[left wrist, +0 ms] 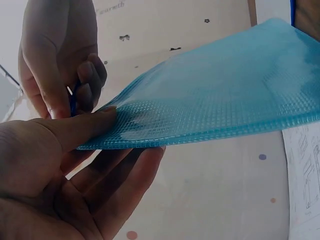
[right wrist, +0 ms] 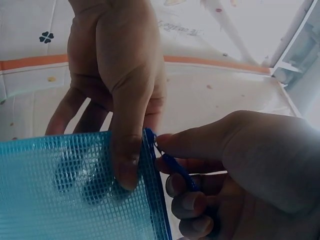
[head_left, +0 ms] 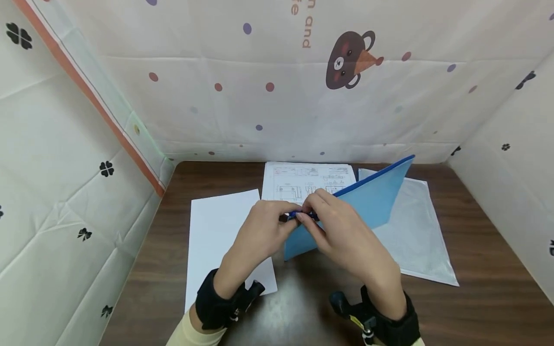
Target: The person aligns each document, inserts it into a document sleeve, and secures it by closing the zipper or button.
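Both hands meet above the middle of the counter [head_left: 303, 307], busy at one corner of a blue mesh pouch [head_left: 368, 202]. The left hand [head_left: 263, 225] grips that corner, thumb flat on the mesh and fingers behind it. The right hand [head_left: 337, 226] pinches a small dark blue pull [right wrist: 177, 167] just beside the corner, its other fingers curled in around it. The pouch is held up at a slant, its dark blue edge [head_left: 376, 175] rising toward the far right, in front of part of some printed sheets [head_left: 311, 174] and a white bag [head_left: 420, 221]. The sheets carry line drawings and lie near the back of the counter; the bag lies flat to their right. A plain white paper [head_left: 216, 240] lies on the left, partly under the left forearm. Each wrist wears a black band with a small device on it, and the sleeves [head_left: 195, 331] are pale yellow. Behind stands a pale cloth [head_left: 195, 96] printed with dots and a brown bear's head [head_left: 346, 60].
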Motion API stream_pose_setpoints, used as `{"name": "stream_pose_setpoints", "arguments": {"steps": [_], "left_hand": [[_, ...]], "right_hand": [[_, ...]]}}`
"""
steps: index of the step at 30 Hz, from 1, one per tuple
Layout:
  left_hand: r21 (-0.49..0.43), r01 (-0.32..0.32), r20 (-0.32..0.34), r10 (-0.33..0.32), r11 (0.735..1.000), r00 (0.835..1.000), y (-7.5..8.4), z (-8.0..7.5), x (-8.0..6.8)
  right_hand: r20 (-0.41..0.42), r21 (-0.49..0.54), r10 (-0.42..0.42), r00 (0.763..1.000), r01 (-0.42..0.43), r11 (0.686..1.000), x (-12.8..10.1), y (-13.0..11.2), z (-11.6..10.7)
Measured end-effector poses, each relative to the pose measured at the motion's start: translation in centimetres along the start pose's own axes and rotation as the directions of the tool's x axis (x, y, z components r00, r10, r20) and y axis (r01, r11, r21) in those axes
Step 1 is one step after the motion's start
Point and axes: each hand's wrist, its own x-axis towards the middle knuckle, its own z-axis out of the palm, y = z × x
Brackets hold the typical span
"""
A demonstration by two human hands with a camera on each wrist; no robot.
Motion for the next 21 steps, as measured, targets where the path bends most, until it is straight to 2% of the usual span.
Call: {"name": "stream_pose_setpoints", "arguments": {"steps": [5,13,16,21], "left_hand": [[-0.007,-0.024,-0.013,0.024,1.000,1.000,-0.2,-0.4,0.0],[0.035,-0.090,-0.024,0.091,0.995,0.996,-0.1,-1.2,0.5],[0.032,-0.082,-0.021,0.083,0.996,0.996,0.1,-1.6,0.5],[0.020,-0.064,0.015,0.064,0.998,0.998,-0.1,-1.5,-0.3]], "right_hand": [[-0.013,-0.002,-0.010,1.000,0.010,1.000,0.2,-0.3,0.3],[-0.032,-0.011,-0.064,0.997,0.064,0.998,0.8,-0.6,-0.2],[-0.025,-0.034,-0.070,0.997,0.070,0.997,0.9,-1.0,-0.4],[0.029,-0.066,-0.025,0.999,0.027,0.997,0.3,-1.9,0.0]]}}
